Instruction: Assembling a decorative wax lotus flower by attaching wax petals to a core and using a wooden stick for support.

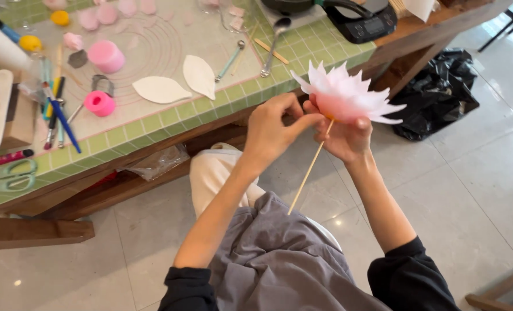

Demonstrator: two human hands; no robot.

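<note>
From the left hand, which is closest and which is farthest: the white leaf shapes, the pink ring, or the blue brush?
Measured from the left hand in the head view:
1. The white leaf shapes, on the mat up and to its left; the more upright one is nearer.
2. The pink ring, farther left on the green tiles.
3. The blue brush, farthest left, near the table's edge.

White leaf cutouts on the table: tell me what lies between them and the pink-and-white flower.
In the head view, a teal-handled tool and a long spoon lie on the green tiles between the two white leaf shapes and the flower.
</note>
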